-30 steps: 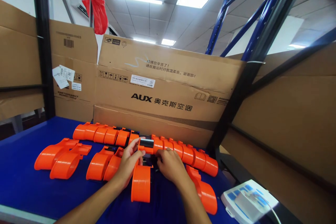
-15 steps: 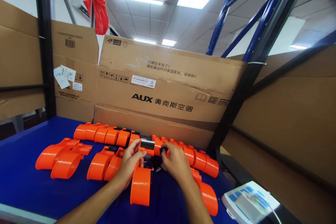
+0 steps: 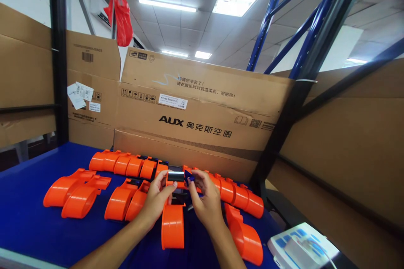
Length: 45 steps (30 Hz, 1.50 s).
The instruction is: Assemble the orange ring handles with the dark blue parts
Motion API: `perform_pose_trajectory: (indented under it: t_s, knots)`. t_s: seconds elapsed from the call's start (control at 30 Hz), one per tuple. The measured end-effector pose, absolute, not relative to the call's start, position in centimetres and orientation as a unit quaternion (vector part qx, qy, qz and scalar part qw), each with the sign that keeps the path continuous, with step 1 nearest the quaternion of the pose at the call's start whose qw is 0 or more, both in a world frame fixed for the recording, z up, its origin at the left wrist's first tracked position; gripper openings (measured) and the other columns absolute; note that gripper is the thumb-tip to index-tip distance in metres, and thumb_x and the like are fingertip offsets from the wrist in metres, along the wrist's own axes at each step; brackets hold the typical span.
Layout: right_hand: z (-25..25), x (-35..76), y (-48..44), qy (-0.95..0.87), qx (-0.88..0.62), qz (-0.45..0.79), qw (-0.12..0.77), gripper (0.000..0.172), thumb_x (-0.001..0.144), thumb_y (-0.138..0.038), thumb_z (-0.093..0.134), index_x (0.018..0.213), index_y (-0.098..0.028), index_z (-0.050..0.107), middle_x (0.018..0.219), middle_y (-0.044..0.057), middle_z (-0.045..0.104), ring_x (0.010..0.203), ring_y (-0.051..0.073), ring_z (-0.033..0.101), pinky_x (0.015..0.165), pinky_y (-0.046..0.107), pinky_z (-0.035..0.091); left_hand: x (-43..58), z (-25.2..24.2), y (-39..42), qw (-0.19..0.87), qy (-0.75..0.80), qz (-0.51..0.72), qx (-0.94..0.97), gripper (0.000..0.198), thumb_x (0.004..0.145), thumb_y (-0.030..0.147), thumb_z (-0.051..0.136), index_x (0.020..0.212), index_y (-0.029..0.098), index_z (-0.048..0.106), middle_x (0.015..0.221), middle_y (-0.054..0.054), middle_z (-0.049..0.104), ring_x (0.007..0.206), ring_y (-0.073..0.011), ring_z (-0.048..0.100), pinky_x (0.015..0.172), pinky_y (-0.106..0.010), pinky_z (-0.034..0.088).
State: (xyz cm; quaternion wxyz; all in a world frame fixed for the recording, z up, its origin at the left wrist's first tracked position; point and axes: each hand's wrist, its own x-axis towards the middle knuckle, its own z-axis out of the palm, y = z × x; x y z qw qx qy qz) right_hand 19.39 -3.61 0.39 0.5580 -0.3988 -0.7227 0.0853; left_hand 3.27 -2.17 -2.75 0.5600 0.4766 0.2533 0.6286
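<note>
My left hand (image 3: 158, 196) grips an orange tape dispenser (image 3: 173, 236) by its upper end, with the round orange loop hanging below. A serrated metal blade strip (image 3: 176, 173) on a black piece faces up at that end. Between the thumb and fingers of my right hand (image 3: 205, 196) is a small dark blue plastic part (image 3: 188, 175), just right of the blade and close to the dispenser. Whether the two touch I cannot tell. Behind my hands runs a row of similar orange dispensers (image 3: 121, 164), some with dark blue parts on top.
More orange dispensers lie at the left (image 3: 80, 199) and front right (image 3: 248, 235) of the blue tabletop (image 3: 28, 206). A white device with blue keys and a cable (image 3: 303, 246) stands at the right edge. Cardboard panels (image 3: 202, 105) and dark rack posts (image 3: 59, 59) enclose the table.
My right hand has turned and moved left, bringing the dark blue part up beside the blade. The dispenser in my left hand has shifted slightly.
</note>
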Motion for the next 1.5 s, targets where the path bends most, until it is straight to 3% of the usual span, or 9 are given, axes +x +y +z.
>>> perform_pose_trajectory:
  t_s: [0.17, 0.4, 0.6, 1.0, 1.13, 1.23, 1.3, 1.4, 1.5]
  knots:
    - [0.6, 19.2, -3.8, -0.738, -0.397, 0.043, 0.544, 0.006, 0.095, -0.027, 0.056, 0.097, -0.022, 0.06, 0.087, 0.005, 0.067, 0.078, 0.02, 0.067, 0.074, 0.032, 0.055, 3.2, -3.0, -2.0, 0.562, 0.26, 0.628, 0.471, 0.05, 0.075, 0.043, 0.08, 0.115, 0.02, 0.06, 0.065, 0.006, 0.057, 0.044, -0.0068, 0.042, 0.045, -0.02, 0.036]
    - [0.1, 19.4, -3.7, -0.78, -0.405, -0.003, 0.476, 0.012, 0.096, -0.024, 0.054, 0.084, -0.023, 0.052, 0.072, -0.001, 0.059, 0.063, 0.016, 0.057, 0.061, 0.027, 0.045, 3.1, -3.2, -1.7, 0.563, 0.257, 0.627, 0.472, 0.05, 0.076, 0.043, 0.079, 0.117, 0.02, 0.06, 0.071, 0.004, 0.061, 0.045, -0.0063, 0.043, 0.046, -0.02, 0.037]
    - [0.0, 19.4, -3.7, -0.786, -0.403, -0.002, 0.469, 0.015, 0.096, -0.023, 0.052, 0.081, -0.024, 0.049, 0.073, -0.001, 0.058, 0.066, 0.017, 0.057, 0.064, 0.027, 0.043, 3.1, -3.3, -1.7, 0.563, 0.258, 0.629, 0.469, 0.05, 0.077, 0.043, 0.078, 0.116, 0.019, 0.06, 0.066, 0.006, 0.057, 0.044, -0.0067, 0.042, 0.046, -0.02, 0.038]
    - [0.2, 19.4, -3.7, -0.802, -0.404, 0.015, 0.439, 0.021, 0.095, -0.022, 0.053, 0.075, -0.023, 0.046, 0.074, 0.0, 0.054, 0.068, 0.017, 0.051, 0.063, 0.028, 0.038, 3.3, -3.4, -1.9, 0.539, 0.25, 0.641, 0.486, 0.047, 0.078, 0.04, 0.077, 0.117, 0.021, 0.06, 0.076, 0.004, 0.061, 0.046, -0.0062, 0.042, 0.045, -0.02, 0.038]
    - [0.7, 19.9, -4.0, -0.806, -0.385, 0.063, 0.445, 0.016, 0.095, -0.03, 0.057, 0.082, -0.023, 0.05, 0.081, 0.002, 0.056, 0.075, 0.019, 0.053, 0.07, 0.03, 0.042, 3.3, -3.4, -1.8, 0.544, 0.252, 0.638, 0.483, 0.046, 0.078, 0.04, 0.077, 0.116, 0.02, 0.06, 0.071, 0.004, 0.06, 0.045, -0.0068, 0.043, 0.045, -0.02, 0.04]
    - [0.9, 20.2, -4.0, -0.765, -0.366, 0.125, 0.515, 0.014, 0.096, -0.037, 0.055, 0.095, -0.024, 0.052, 0.089, 0.003, 0.057, 0.084, 0.02, 0.056, 0.077, 0.032, 0.045, 3.2, -3.2, -2.0, 0.562, 0.242, 0.628, 0.481, 0.05, 0.077, 0.039, 0.078, 0.119, 0.02, 0.059, 0.076, 0.002, 0.065, 0.044, -0.0067, 0.047, 0.046, -0.02, 0.041]
    - [1.0, 20.2, -3.9, -0.724, -0.365, 0.183, 0.556, 0.021, 0.098, -0.041, 0.051, 0.11, -0.025, 0.053, 0.097, 0.004, 0.059, 0.09, 0.022, 0.058, 0.08, 0.034, 0.047, 3.2, -3.0, -2.3, 0.59, 0.227, 0.61, 0.477, 0.059, 0.077, 0.037, 0.08, 0.128, 0.021, 0.055, 0.074, 0.002, 0.067, 0.044, -0.0078, 0.051, 0.046, -0.02, 0.042]
    - [1.3, 20.3, -3.9, -0.704, -0.347, 0.308, 0.538, 0.041, 0.097, -0.045, 0.053, 0.133, -0.028, 0.046, 0.11, 0.006, 0.063, 0.098, 0.024, 0.061, 0.084, 0.036, 0.048, 3.2, -2.6, -2.9, 0.646, 0.189, 0.564, 0.477, 0.074, 0.08, 0.035, 0.079, 0.144, 0.022, 0.042, 0.062, 0.004, 0.065, 0.045, -0.0119, 0.058, 0.05, -0.022, 0.046]
    - [1.6, 20.5, -4.0, -0.706, -0.307, 0.412, 0.488, 0.047, 0.094, -0.05, 0.055, 0.135, -0.029, 0.048, 0.111, 0.006, 0.065, 0.102, 0.026, 0.063, 0.089, 0.038, 0.048, 3.3, -2.2, -3.6, 0.696, 0.147, 0.511, 0.482, 0.082, 0.083, 0.036, 0.077, 0.152, 0.025, 0.033, 0.08, -0.004, 0.073, 0.053, -0.0177, 0.069, 0.055, -0.027, 0.053]
